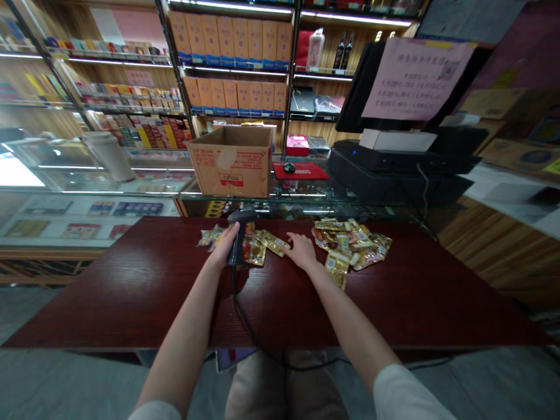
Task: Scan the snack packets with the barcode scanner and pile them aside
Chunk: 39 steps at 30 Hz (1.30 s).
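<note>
My left hand (224,244) is closed round the handle of a black barcode scanner (237,245), whose cable runs down over the table's front edge. Under and beside the scanner lie gold snack packets (254,252) with brownish food showing through. To the left of the scanner are some small clear-wrapped pieces (209,236). My right hand (301,251) has thumb and forefinger apart at the right end of a slim gold packet (273,242), the thumb at its edge. Right of that hand spreads a loose pile of gold packets (350,239).
The dark red table (166,291) butts against a glass display counter (149,201). On the counter stand an open cardboard box (231,169), a mouse (289,167) on a red pad, a monitor (356,87) and a white cup (109,154). Stocked shelves rise behind.
</note>
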Tool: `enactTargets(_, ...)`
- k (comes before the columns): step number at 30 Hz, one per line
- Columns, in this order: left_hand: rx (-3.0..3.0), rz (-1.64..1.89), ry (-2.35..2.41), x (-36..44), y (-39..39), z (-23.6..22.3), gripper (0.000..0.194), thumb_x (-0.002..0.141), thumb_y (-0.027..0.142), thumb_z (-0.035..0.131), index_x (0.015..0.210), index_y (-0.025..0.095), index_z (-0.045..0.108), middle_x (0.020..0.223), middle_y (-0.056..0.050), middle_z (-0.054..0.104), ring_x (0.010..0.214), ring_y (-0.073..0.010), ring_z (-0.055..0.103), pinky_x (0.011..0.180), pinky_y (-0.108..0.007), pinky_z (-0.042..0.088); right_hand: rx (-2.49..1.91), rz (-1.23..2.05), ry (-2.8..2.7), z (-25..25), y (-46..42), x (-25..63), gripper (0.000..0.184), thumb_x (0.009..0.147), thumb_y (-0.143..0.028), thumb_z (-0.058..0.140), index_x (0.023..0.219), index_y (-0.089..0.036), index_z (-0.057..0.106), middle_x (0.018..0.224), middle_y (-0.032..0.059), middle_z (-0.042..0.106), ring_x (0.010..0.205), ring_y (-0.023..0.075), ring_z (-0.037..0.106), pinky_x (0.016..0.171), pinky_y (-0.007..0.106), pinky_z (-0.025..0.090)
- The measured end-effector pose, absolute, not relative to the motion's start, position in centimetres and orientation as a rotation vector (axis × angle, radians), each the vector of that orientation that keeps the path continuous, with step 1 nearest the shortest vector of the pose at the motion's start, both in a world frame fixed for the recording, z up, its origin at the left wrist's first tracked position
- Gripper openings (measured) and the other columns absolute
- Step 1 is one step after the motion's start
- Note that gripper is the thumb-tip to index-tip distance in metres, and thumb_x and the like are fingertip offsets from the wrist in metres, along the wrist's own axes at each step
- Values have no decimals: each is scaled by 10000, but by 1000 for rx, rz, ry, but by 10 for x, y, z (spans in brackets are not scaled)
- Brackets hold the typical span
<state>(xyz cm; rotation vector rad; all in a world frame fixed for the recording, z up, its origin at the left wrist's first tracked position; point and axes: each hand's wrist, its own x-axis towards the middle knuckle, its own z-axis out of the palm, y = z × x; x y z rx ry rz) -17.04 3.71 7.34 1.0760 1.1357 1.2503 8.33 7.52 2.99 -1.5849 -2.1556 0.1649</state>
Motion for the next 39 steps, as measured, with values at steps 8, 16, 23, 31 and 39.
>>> enactTargets(8, 1071, 1260, 1158, -170, 35, 78, 739, 680, 775, 650, 971, 97, 691, 522, -6, 572, 411, -110, 468, 391, -227, 339, -1821, 216, -2139, 27, 78, 82, 311, 816, -412, 704, 987, -155, 665, 1103, 160, 663, 1071, 318, 585, 889, 429, 421)
enactTargets(16, 1089, 1240, 1094, -165, 29, 81, 659, 750, 723, 632, 961, 100, 682, 529, 0, 565, 399, -97, 467, 392, -218, 334, -1561, 474, -1736, 21, 90, 90, 276, 769, -213, 613, 1016, -212, 491, 894, 59, 659, 833, 235, 654, 726, 332, 480)
enactTargets(23, 1135, 1119, 1008, -147, 26, 77, 670, 735, 751, 627, 909, 106, 673, 503, -8, 557, 408, -98, 461, 409, -219, 306, -1196, 658, -1568, 15, 88, 81, 321, 765, -279, 544, 1068, -217, 459, 924, 68, 652, 723, 209, 657, 647, 346, 542)
enactTargets(31, 1196, 996, 974, -141, 23, 75, 644, 673, 755, 686, 837, 135, 622, 532, -7, 575, 466, -104, 488, 459, -221, 328, -1213, 596, -1584, 13, 85, 76, 402, 697, -225, 562, 1091, -201, 487, 983, 97, 669, 861, 245, 666, 783, 389, 546)
enactTargets(39, 1222, 983, 948, -138, 20, 76, 648, 688, 753, 674, 818, 120, 637, 545, -11, 573, 466, -96, 477, 455, -227, 322, -1194, 580, -1591, 10, 85, 77, 418, 748, -279, 570, 1141, -177, 469, 1034, 125, 667, 877, 250, 674, 801, 394, 544)
